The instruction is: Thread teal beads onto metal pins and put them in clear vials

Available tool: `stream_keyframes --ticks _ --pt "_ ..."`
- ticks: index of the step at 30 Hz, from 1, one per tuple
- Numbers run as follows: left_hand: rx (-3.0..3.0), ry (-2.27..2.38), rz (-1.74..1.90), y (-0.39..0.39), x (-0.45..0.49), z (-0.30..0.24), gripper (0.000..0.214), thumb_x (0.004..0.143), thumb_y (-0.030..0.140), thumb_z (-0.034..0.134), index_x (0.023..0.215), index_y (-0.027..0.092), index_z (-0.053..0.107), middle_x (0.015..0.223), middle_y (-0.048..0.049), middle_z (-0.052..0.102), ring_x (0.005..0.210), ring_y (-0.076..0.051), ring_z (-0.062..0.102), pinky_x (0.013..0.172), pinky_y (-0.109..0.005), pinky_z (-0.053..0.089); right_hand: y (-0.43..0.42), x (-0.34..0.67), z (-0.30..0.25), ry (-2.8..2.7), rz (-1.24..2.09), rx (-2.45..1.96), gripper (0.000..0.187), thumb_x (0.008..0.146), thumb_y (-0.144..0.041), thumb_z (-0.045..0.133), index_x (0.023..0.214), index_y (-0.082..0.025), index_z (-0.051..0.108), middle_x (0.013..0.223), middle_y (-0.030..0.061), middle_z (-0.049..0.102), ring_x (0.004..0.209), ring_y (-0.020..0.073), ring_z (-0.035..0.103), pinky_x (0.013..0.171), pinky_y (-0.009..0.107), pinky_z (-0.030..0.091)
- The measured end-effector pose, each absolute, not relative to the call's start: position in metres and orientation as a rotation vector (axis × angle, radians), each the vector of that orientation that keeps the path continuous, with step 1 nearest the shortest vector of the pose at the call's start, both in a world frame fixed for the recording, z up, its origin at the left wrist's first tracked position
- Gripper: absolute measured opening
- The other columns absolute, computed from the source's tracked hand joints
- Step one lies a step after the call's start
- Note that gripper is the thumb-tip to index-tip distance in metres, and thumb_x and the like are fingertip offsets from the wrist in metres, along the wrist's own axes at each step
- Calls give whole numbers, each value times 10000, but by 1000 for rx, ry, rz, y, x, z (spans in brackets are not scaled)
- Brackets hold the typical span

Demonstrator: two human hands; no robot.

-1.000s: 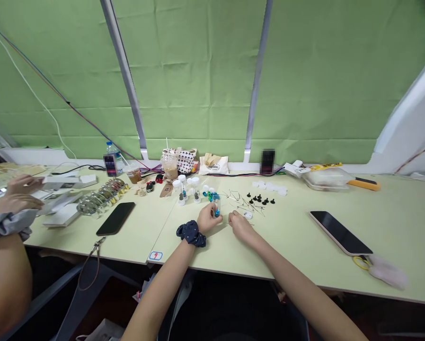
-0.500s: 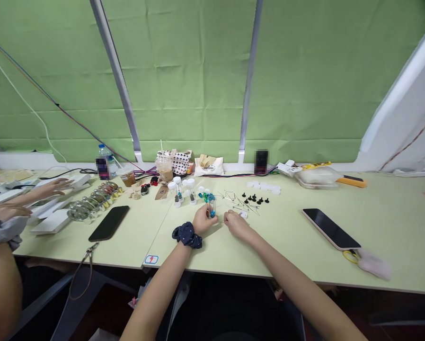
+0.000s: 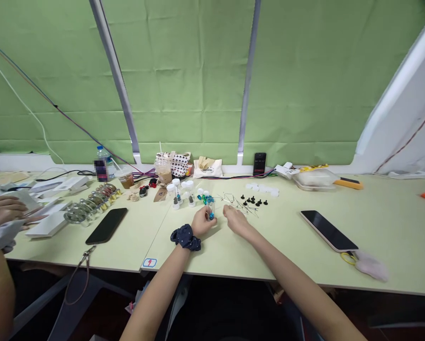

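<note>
My left hand [image 3: 201, 222], with a dark scrunchie [image 3: 186, 237] on the wrist, is closed round a small clear vial [image 3: 210, 209] holding blue beads, kept upright on the pale green table [image 3: 234, 251]. My right hand [image 3: 234, 220] is just to the right of it, fingers curled in a pinch; what it holds is too small to make out. Behind the hands lie thin metal pins [image 3: 234, 200], black stoppers [image 3: 254, 201], white caps [image 3: 262, 189] and more small vials [image 3: 182, 194] with loose blue-green beads [image 3: 204, 196].
A phone [image 3: 328, 230] lies at the right, another phone [image 3: 106, 225] at the left beside a row of round tins [image 3: 92, 203]. Drinks, bags and a bottle [image 3: 104, 163] stand along the back edge. Another person's hands [image 3: 4, 210] work at the far left.
The view shifted slightly. My hands stay together at the vial. The other person's hand at the left reached out over the white boxes and drew back.
</note>
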State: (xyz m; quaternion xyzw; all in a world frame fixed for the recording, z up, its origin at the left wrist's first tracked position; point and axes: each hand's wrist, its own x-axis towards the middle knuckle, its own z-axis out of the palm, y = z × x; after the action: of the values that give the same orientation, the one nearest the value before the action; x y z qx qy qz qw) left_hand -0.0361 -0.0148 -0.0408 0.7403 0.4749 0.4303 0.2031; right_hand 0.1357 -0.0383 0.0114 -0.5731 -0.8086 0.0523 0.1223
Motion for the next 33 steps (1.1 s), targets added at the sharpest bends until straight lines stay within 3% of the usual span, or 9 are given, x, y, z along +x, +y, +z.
stream_keyframes --ticks 3,7,12,20,24,30,33 --pt "2043 1346 1208 -15 -36 -40 145 629 229 577 735 185 488 608 48 470 551 -103 427 541 -226 316 -31 138 39 -2102 182 -1389 268 873 -70 352 1042 -191 522 1046 80 574 928 171 562 765 270 394" --pt "2043 1328 1202 -15 -36 -38 148 634 233 577 735 184 480 608 49 466 551 -104 427 545 -228 324 -25 124 67 -1903 278 -1070 231 912 -194 329 1043 -184 519 1017 72 578 715 141 575 700 276 423" --pt "2044 1315 1205 -17 -35 -35 146 633 229 569 719 186 459 596 53 461 538 -101 421 539 -227 324 -24 102 72 -2035 228 -1060 154 884 -202 433 970 -213 559 959 41 620 853 161 563 758 261 406" --pt "2073 1324 1193 -14 -36 -39 144 646 233 566 740 186 468 598 52 454 538 -100 418 529 -226 322 -11 119 58 -2004 341 -924 157 868 -211 455 938 -187 594 930 29 635 766 120 564 708 225 419" --pt "2060 1354 1177 -15 -36 -38 149 638 236 572 744 185 481 604 49 464 546 -103 427 534 -229 321 12 154 48 -1886 360 -1163 183 863 -208 443 950 -189 604 920 26 653 702 118 569 704 243 423" --pt "2055 1328 1172 -18 -36 -33 137 639 222 564 737 185 475 612 46 466 560 -106 430 546 -232 327 39 211 12 -1854 166 -1918 188 823 -225 527 962 -201 652 1015 83 637 885 189 587 720 266 398" --pt "2044 1333 1173 -18 -35 -32 136 636 223 565 733 184 477 611 46 463 560 -106 425 549 -232 329 43 221 -4 -1829 164 -2000 200 825 -273 537 957 -191 663 1038 107 629 889 209 592 708 277 396"
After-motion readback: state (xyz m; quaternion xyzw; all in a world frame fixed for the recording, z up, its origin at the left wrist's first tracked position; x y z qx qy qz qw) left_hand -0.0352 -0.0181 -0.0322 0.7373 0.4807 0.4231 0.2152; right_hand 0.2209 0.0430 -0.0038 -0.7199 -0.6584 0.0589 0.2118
